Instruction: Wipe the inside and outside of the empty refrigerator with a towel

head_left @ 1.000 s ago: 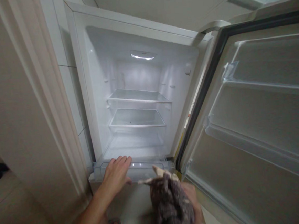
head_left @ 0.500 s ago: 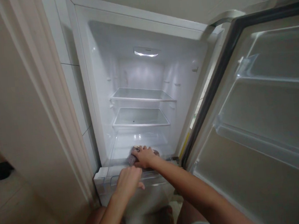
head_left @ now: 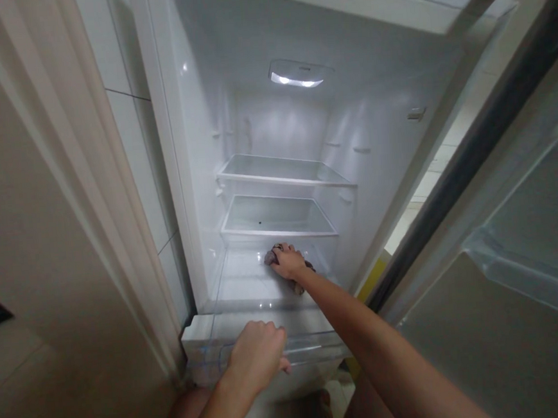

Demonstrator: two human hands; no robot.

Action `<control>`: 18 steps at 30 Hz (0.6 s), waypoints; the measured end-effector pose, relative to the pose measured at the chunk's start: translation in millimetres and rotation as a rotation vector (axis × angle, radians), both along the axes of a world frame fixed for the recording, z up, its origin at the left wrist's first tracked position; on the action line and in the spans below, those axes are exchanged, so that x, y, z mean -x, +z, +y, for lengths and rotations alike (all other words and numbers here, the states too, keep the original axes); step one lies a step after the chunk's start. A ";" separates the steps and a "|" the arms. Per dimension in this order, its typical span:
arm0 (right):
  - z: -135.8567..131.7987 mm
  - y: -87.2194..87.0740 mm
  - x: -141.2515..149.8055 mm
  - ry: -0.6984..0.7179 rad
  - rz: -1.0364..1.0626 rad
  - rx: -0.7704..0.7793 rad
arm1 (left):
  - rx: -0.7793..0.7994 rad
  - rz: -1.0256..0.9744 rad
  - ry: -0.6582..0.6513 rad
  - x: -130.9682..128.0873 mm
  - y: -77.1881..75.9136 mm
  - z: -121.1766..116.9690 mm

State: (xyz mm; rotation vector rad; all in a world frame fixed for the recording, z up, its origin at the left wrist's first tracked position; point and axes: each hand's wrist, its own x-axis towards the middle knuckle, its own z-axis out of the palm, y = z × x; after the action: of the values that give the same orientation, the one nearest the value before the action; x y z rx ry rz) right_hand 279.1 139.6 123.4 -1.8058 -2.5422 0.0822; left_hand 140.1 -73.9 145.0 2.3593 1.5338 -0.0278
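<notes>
My right hand (head_left: 290,263) is closed on a crumpled grey-brown cloth (head_left: 271,258), pressing it to the bottom of a clear pulled-out drawer (head_left: 246,282) in the lower part of the fridge. Bits of the cloth stick out on both sides of the palm. Nearer to me, my left hand (head_left: 259,355) is curled over the front edge of the same drawer, its thumb showing lower down on the outer side. What the fingers do behind that edge is partly hidden.
Two glass shelves (head_left: 279,215) sit above the drawer, the lower one with a small dark speck. A lamp (head_left: 297,75) glows at the fridge ceiling. To the right stands the open door (head_left: 530,279) with its dark seal; a pale door frame (head_left: 95,152) rises on the left.
My right hand has slid the cloth from near the drawer's front deeper inside and slightly right. The left hand stays at the front edge. My view has come closer to the fridge.
</notes>
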 end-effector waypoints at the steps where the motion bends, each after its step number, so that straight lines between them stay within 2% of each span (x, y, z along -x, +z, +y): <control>1: 3.6 -1.5 9.8 0.046 0.011 0.000 | 0.001 0.017 -0.009 0.0 0.4 1.2; 6: 13.0 -4.8 79.2 0.292 0.081 0.053 | -0.005 0.074 -0.033 2.1 0.9 7.3; 10: 11.4 1.1 118.8 0.397 0.131 0.110 | -0.023 0.102 -0.033 5.2 2.2 11.0; 14: 3.2 8.6 116.3 0.484 0.152 0.219 | -0.031 0.143 -0.023 5.9 8.4 11.2; 16: -5.6 8.7 106.7 0.559 0.214 0.358 | -0.030 0.160 -0.025 6.5 12.3 10.9; 18: -17.3 5.6 96.0 0.606 0.310 0.564 | -0.038 0.172 -0.028 8.2 15.3 11.1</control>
State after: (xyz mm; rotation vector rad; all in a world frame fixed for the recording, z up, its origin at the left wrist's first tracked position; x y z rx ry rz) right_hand 183.1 122.3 129.0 -0.9095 -2.8809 1.0799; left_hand 131.9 -62.8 160.3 2.4640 1.5909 -0.2149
